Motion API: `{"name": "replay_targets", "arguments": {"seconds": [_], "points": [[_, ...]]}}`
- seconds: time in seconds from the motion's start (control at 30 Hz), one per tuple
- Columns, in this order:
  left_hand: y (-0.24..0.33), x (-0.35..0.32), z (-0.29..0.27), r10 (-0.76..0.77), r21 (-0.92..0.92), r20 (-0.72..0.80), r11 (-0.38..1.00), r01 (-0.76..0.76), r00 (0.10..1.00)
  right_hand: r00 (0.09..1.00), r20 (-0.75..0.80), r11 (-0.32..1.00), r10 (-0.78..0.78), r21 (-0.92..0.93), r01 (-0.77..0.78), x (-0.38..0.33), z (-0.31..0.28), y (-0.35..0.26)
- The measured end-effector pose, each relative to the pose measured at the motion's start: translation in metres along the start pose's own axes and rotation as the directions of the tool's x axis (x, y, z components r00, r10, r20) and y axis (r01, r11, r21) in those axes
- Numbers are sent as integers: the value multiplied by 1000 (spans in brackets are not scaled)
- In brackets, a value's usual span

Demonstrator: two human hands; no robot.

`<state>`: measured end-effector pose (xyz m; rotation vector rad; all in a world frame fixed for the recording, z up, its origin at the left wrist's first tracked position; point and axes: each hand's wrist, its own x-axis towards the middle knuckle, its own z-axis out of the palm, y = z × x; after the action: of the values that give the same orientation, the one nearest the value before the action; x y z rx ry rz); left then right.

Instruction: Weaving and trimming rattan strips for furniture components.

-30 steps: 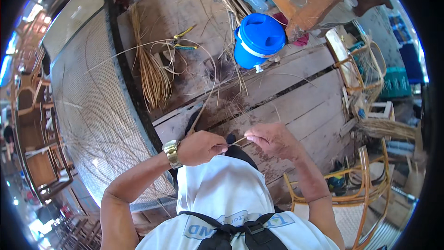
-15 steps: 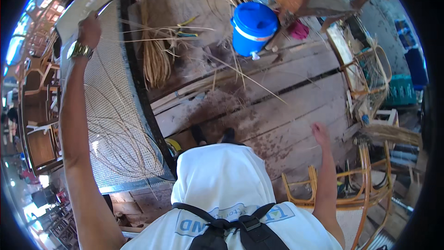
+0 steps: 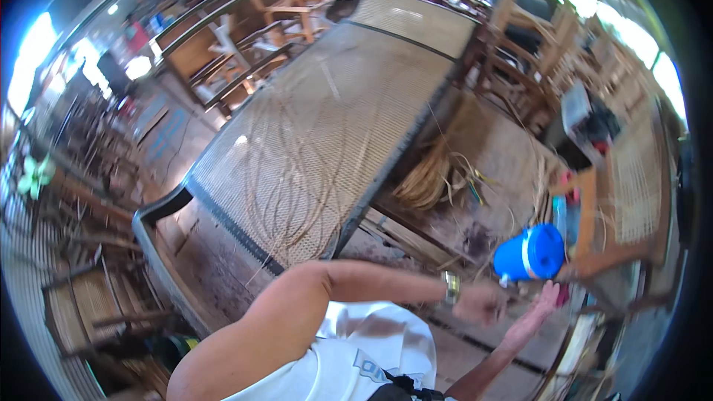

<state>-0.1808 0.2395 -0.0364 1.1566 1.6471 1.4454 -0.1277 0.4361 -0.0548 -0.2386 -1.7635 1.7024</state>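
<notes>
My left hand (image 3: 481, 304), below a wristwatch (image 3: 451, 287), reaches across to the right; motion smears its fingers, so I cannot see whether it holds anything. Beside it, my right hand (image 3: 541, 310) has its fingers stretched out, with nothing visible in it. Both are just below a blue water jug (image 3: 529, 254) with a pale band and small spigot. Contact between the right fingertips and the jug is unclear. A dark-framed bench with a woven cane panel (image 3: 349, 96) fills the middle. Loose cane strands (image 3: 297, 200) lie coiled over that panel.
A bundle of cane strips (image 3: 427, 182) lies on the floor past the bench's edge. At the right, a wooden chair (image 3: 631, 178) with woven cane stands near the jug. Wooden furniture (image 3: 223, 37) crowds the back left. A curved bench arm (image 3: 160, 212) rises at the left.
The view has turned left, so the bench now fills the middle. My left hand has left the cane panel and swung right. My right hand has moved forward, close to the blue jug.
</notes>
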Motion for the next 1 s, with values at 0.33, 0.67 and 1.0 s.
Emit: {"name": "replay_targets", "arguments": {"seconds": [0.33, 0.67, 1.0], "points": [[3, -140, -95, -109, -709, -612, 513, -483, 783, 154, 982, 756, 107, 20, -655, -44, 152, -52], [26, -274, -136, -463, -377, -226, 853, 361, 857, 226, 960, 913, 164, -234, 335, -46, 187, -52], [53, -272, -246, -175, -121, -679, 985, 127, 713, 710, 671, 106, 215, -739, 666, -40, -26, 229]]}}
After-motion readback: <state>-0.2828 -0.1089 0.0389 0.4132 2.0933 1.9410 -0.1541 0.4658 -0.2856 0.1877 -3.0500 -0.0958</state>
